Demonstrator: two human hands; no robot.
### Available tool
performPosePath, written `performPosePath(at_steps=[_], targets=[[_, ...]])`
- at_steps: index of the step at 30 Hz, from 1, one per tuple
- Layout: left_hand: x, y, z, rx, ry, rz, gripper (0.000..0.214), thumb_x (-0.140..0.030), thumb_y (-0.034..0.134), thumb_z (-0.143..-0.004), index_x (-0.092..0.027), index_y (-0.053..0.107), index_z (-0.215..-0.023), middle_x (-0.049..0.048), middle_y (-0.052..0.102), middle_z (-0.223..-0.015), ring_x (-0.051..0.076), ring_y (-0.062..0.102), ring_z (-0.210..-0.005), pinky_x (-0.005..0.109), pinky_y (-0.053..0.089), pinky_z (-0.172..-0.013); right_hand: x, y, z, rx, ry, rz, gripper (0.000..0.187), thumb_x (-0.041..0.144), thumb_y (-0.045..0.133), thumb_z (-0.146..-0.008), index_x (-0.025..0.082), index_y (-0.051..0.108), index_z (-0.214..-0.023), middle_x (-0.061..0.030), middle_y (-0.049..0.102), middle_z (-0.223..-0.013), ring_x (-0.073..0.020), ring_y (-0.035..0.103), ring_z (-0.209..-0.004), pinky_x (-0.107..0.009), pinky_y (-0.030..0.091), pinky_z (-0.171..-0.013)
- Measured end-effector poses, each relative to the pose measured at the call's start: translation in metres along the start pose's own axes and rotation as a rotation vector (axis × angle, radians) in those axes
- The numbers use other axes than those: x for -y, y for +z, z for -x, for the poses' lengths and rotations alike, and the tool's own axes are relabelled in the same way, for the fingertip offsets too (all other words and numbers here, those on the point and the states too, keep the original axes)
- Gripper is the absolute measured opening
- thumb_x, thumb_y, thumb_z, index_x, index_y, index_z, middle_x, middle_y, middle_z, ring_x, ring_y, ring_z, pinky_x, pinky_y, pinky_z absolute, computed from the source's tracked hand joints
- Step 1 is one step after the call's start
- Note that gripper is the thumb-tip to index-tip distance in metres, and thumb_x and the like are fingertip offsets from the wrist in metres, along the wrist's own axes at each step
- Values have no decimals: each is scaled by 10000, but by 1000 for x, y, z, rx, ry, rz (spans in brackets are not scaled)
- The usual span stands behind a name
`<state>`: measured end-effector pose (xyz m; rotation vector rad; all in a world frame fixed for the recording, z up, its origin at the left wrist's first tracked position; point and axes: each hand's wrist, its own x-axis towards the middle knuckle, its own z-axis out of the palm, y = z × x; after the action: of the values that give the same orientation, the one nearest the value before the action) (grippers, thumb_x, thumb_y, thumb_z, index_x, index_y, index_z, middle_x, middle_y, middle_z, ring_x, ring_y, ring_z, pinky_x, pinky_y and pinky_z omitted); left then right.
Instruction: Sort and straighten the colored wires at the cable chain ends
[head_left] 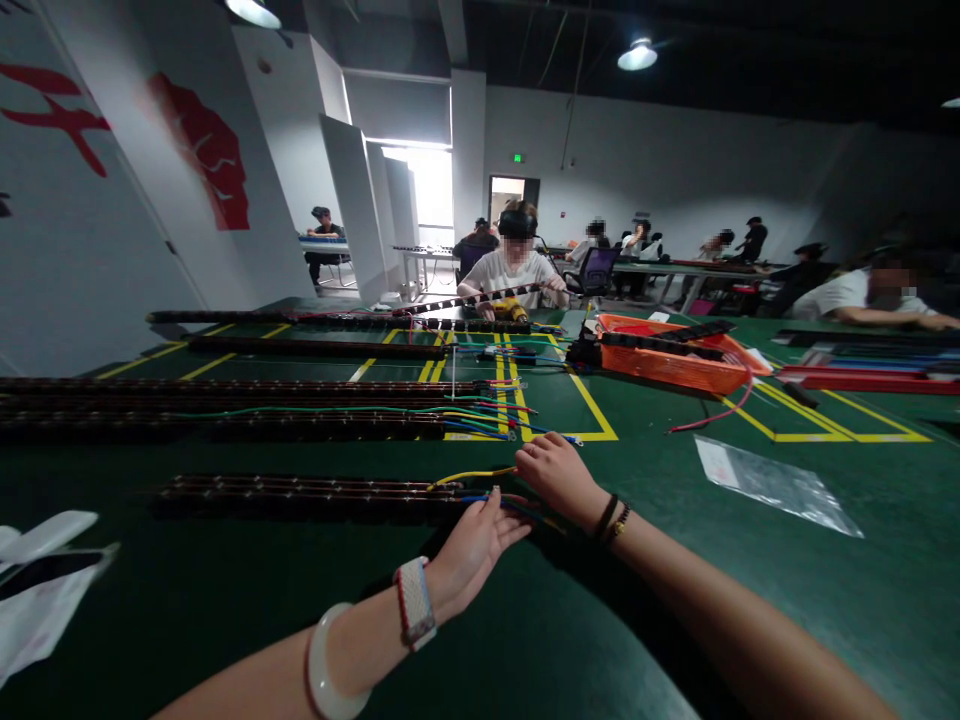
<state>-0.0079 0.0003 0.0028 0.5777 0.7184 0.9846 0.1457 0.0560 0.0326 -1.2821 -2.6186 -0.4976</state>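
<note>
A long dark wire harness point(315, 492) with shiny spots along it lies crosswise on the green table in front of me. From its right end come a yellow wire point(472, 474), a blue wire and a reddish one. My right hand point(556, 472) has its fingers curled closed at the tip of the yellow wire, whose end they hide. Beside that same harness end, my left hand point(476, 545) is turned partly palm up, fingers stretched and thumb raised. The blue wire point(474, 498) runs behind its thumb and across its fingers.
Further harnesses point(240, 400) with coloured wire ends lie beyond. An orange crate point(675, 365) holds dark parts at the right, near a clear plastic bag point(776, 485). White items point(45, 590) sit at the left edge. Across the table a person point(510, 262) holds a harness near a yellow tool.
</note>
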Motion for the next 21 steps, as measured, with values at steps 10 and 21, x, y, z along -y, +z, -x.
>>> performPosePath(at_steps=[10,21], targets=[[-1,-3,-4,23,-30,3,135,-216,502,-890,-117,591,-915,119,693,-955,202,646,-952,387,443,-971,0,-16,0,119,120,-145,268,435,516,-882,211,658,-848,-34,683,-847,-179,602,-831,-284,380,-759],[-7,4,5,31,-40,18,165,-223,489,-894,-139,628,-870,97,698,-958,206,632,-985,378,438,-978,11,-31,7,399,26,-92,293,378,516,-857,162,706,-798,-87,700,-784,-186,631,-699,-248,377,-594]])
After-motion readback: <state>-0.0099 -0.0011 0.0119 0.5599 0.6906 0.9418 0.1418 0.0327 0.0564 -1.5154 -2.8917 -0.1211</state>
